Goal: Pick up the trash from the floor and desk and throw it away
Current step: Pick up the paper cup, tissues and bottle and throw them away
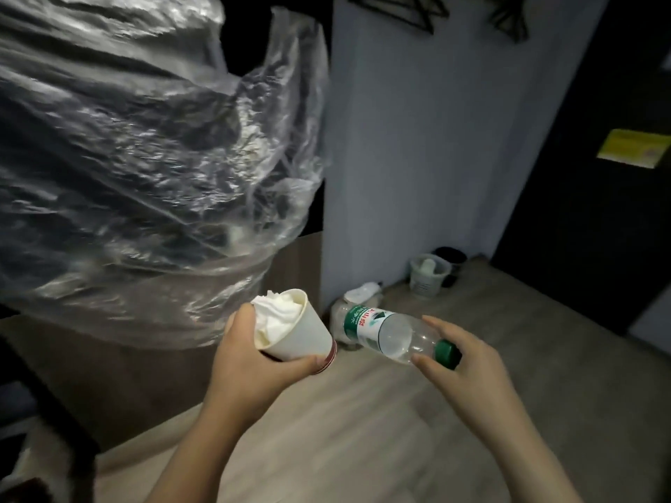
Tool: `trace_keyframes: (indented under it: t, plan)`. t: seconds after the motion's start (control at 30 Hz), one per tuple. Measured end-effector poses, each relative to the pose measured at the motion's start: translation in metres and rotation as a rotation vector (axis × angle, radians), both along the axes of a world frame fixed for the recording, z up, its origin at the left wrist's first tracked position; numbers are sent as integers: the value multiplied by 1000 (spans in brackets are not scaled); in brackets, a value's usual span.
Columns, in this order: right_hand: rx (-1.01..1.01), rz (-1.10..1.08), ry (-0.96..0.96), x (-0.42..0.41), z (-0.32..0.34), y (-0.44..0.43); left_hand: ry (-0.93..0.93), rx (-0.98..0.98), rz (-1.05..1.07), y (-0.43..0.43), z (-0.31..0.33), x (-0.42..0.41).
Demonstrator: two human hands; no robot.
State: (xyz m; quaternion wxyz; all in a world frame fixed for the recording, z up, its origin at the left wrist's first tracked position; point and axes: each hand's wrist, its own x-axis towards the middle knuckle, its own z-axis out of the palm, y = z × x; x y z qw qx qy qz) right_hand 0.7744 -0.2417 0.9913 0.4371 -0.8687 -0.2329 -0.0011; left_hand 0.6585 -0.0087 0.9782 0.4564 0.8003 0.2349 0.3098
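My left hand [250, 361] grips a white paper cup [301, 334] stuffed with crumpled white tissue [272, 310], tilted with its mouth up and to the left. My right hand [461, 357] holds an empty clear plastic bottle [385, 330] by its green cap end; the bottle lies nearly level with a green and white label. A large clear plastic bag [145, 168] hangs at the upper left, just above and left of the cup. On the floor behind the bottle lie a crumpled clear bottle with white trash [359, 292] and a clear plastic cup [426, 272].
A pale wall panel [417, 139] stands straight ahead, with a dark door [588, 176] bearing a yellow note at the right. A brown cabinet side [301, 263] sits beneath the bag. The wooden floor [363, 430] spreads below my arms. A dark object lies at the lower left.
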Motion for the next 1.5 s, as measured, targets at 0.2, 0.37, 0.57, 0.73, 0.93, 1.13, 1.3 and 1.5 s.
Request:
trace_keyframes:
  t: [0.2,0.37,0.57,0.73,0.93,1.13,1.3,1.5]
  plan:
    - [14,-263,31,70,-19,-48,29,3,-218,-25,-15,123]
    - [-5,-438,-14,129,-20,-46,29,18,-368,-14,-17,221]
    - [-24,-569,5,202,-16,-21,88,40,-490,14,-14,330]
    - [-38,-619,40,266,-25,-14,133,-21,-569,13,-29,407]
    - [-20,-636,88,361,-47,-26,157,-10,-593,3,-46,510]
    - [-29,-585,98,490,-47,-57,197,-85,-579,-22,-48,631]
    - [-45,-553,113,594,-40,-70,217,-64,-523,-35,-52,718]
    - [-66,-553,151,698,-57,-73,220,-74,-501,-34,-72,819]
